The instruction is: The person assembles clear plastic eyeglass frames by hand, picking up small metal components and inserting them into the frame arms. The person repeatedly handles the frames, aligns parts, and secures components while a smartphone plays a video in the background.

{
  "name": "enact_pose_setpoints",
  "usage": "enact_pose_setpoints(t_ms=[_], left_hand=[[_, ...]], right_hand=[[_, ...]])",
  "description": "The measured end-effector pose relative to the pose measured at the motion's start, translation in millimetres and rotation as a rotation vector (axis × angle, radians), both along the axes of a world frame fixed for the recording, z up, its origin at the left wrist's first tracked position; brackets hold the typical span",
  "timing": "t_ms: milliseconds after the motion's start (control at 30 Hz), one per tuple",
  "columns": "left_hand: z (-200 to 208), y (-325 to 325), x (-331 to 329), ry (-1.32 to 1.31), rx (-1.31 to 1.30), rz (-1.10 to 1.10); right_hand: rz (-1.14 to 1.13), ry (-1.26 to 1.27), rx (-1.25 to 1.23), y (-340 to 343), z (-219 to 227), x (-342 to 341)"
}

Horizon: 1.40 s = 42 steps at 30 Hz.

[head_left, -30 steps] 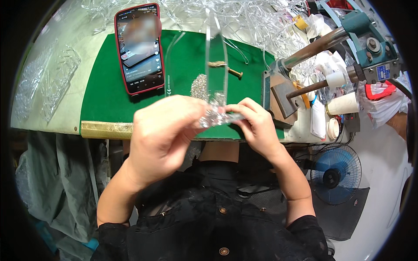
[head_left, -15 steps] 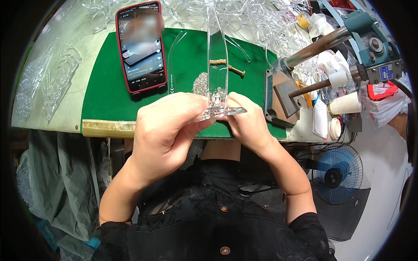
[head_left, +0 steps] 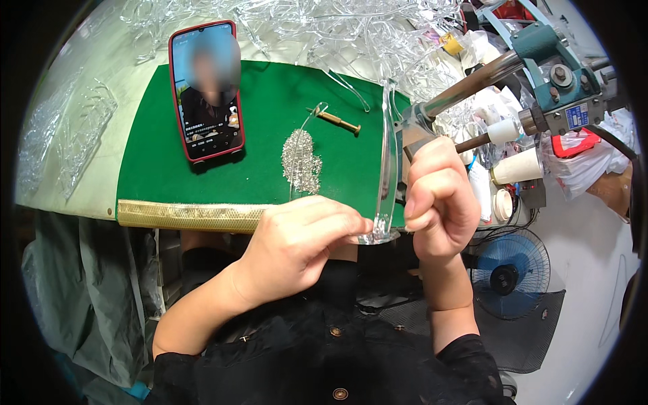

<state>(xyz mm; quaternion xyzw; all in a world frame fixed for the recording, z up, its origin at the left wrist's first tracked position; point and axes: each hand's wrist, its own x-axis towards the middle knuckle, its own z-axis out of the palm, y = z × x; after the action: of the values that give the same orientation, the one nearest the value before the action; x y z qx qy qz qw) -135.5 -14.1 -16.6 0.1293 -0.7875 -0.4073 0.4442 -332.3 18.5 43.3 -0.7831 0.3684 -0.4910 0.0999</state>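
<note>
My left hand [head_left: 304,243] is closed on a clear plastic eyeglass frame [head_left: 386,175], pinching its front between thumb and fingers. One see-through temple stands up from the hinge end, and the other reaches over a heap of tiny silvery metal pieces [head_left: 297,152], too small to name. Just right of the upright temple is my right hand [head_left: 442,199], raised, its fingers curled and thumb pressed in; whatever it may hold is hidden. A small brass-coloured screwdriver [head_left: 337,121] lies on the green mat [head_left: 263,108] beyond the heap.
A red-cased phone [head_left: 208,94] leans on the mat's left side. Many clear eyeglass frames [head_left: 283,27] crowd the back. At right stand a teal hand press [head_left: 540,50], a paper cup [head_left: 518,167] and, lower down, a fan [head_left: 509,273]. Gold trim [head_left: 192,214] edges the table.
The eyeglass frame has shifted right and nearer to me with my left hand. My right hand has left the frame's hinge end and risen to the right, its fingers curled.
</note>
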Motion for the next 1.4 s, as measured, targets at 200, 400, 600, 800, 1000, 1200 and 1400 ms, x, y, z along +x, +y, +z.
enact_pose_setpoints(t_ms=[200, 400, 600, 800, 1000, 1200, 1400], left_hand=[[3, 3, -2, -0.014, -0.002, -0.024], [1, 4, -2, 0.004, 0.015, -0.014], [2, 5, -1, -0.007, 0.014, -0.012], [2, 2, -7, 0.032, -0.030, 0.052], [-4, -4, -26, 0.058, -0.127, 0.122], [12, -14, -54, -0.151, -0.454, 0.306], [28, -15, -104, -0.258, -0.528, 0.260]], right_hand=[[-0.027, 0.066, 0.011, 5, 2, 0], [-0.052, 0.066, 0.021, 6, -1, 1], [0.002, 0.067, 0.001, 3, 2, 0], [-0.096, -0.169, 0.064, 14, -8, -1], [-0.106, -0.440, 0.428, 28, -8, 8], [-0.165, -0.379, 0.332, 29, 3, -26], [-0.285, -0.350, 0.249, 38, 17, -76]])
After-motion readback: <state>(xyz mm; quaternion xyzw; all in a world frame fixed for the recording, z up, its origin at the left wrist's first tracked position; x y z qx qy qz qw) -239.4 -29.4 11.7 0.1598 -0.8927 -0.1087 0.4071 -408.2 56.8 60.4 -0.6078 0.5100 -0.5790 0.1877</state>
